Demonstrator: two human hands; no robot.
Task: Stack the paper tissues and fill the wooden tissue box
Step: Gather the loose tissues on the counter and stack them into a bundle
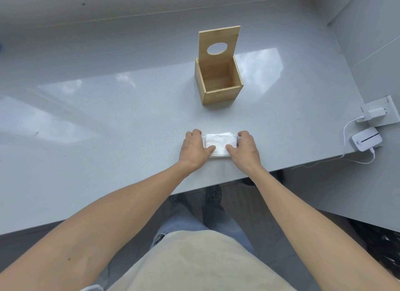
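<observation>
From my feed, going left to right: the grey countertop (108, 121) is glossy with window reflections over at 9 o'clock. Now the left hand (193, 148), palm down, fingers curled against the left edge of the tissue stack (219, 144), thumb laid over its near left corner. The stack is white, lying flat on the counter near the front edge, pinched between both hands. At 12 o'clock from the stack, well apart from it, stands the wooden tissue box (218, 84), open, its lid (219, 43) standing upright at the back with an oval hole through it. I can see the bare wooden bottom inside. On to the right hand (245, 148), mirroring the left: fingers curled on the stack's right edge, thumb over the near right corner, so both hands grip the tissues. Over at 3 o'clock, a small white device (366, 139) sits at the counter's edge with a white cable (346, 128), just near of a charger plug (373, 113).
</observation>
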